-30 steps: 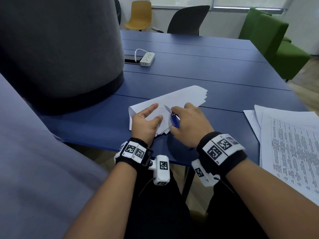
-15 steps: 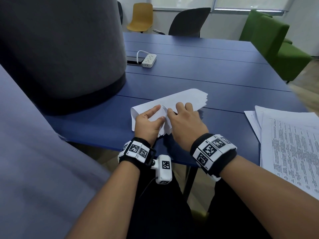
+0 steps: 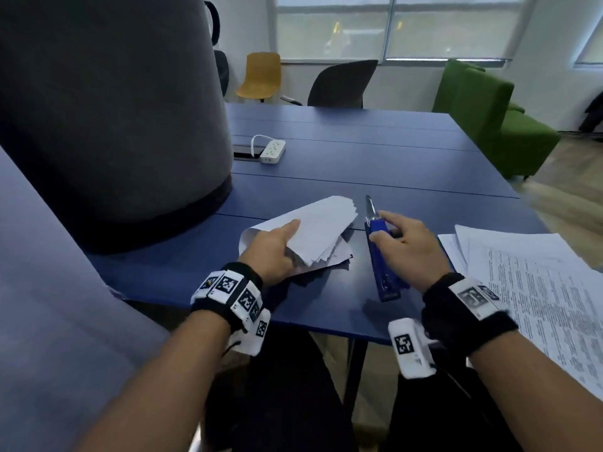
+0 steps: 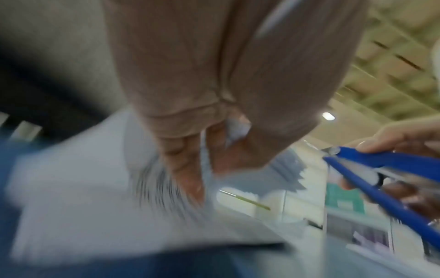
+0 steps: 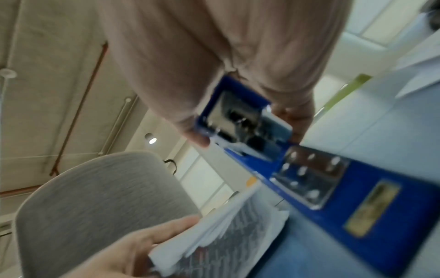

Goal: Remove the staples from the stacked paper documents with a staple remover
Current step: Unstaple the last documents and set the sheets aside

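A fanned stack of white paper documents (image 3: 321, 228) is raised off the blue table (image 3: 408, 171) at its near edge. My left hand (image 3: 277, 247) grips the stack's near corner, thumb on top and fingers underneath (image 4: 185, 169). To its right my right hand (image 3: 401, 243) holds a blue tool with a metal tip (image 3: 378, 252), a stapler-shaped staple remover, lifted and pointing away from me. The right wrist view shows its blue body and metal plate (image 5: 309, 175) with my fingers round it. Both wrist views are blurred.
A second pile of printed sheets (image 3: 538, 288) lies at the table's right edge. A tall grey upholstered chair back (image 3: 107, 109) stands close on the left. A white power strip (image 3: 273, 151) sits mid-table. Chairs and a green sofa (image 3: 489, 115) stand beyond.
My hands were together on the stack. The right hand has drawn away to the right with the blue tool, and the left hand has lifted the stack by its corner.
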`<state>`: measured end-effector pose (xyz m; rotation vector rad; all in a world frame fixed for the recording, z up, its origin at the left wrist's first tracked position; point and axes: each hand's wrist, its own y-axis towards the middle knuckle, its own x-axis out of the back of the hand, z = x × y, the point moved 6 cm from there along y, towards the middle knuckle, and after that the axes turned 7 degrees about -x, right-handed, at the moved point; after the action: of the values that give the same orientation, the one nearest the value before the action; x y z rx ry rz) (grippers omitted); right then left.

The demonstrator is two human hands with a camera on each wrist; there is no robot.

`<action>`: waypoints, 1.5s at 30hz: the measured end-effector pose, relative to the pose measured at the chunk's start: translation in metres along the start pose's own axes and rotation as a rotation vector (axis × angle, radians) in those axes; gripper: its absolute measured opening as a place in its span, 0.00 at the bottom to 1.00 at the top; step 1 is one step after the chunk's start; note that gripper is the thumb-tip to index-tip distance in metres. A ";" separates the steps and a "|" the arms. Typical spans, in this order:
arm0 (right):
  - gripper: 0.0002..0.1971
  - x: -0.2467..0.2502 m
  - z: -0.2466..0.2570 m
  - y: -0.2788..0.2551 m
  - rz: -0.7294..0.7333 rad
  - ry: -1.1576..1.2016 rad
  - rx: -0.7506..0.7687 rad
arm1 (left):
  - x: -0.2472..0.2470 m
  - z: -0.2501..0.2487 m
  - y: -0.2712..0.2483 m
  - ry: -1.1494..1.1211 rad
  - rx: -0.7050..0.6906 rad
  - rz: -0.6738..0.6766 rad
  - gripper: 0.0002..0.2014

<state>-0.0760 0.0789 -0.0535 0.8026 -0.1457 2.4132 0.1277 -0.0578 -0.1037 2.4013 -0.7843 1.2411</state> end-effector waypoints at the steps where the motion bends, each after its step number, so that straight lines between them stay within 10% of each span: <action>1: 0.13 0.005 -0.004 -0.001 0.003 0.034 -0.013 | 0.013 -0.002 0.000 0.123 0.015 -0.047 0.34; 6: 0.08 0.008 -0.006 -0.012 0.096 0.089 0.029 | 0.069 -0.044 -0.006 0.561 0.045 -0.155 0.15; 11: 0.16 0.013 0.008 -0.032 0.135 0.179 0.105 | 0.120 -0.066 -0.006 0.716 0.182 -0.166 0.24; 17: 0.19 0.004 0.031 -0.062 0.169 0.239 0.229 | 0.123 -0.103 -0.026 -0.175 -0.182 -0.229 0.15; 25: 0.20 0.015 0.046 -0.102 0.098 0.272 0.293 | 0.068 -0.113 -0.070 -1.024 -0.156 -0.184 0.14; 45: 0.22 0.040 0.054 -0.147 -0.006 0.082 0.375 | 0.063 -0.134 -0.115 -0.641 -0.273 -0.271 0.07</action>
<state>0.0086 0.2050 0.0021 0.8599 0.3515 2.4975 0.1406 0.0819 0.0200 2.5644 -0.6952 0.2284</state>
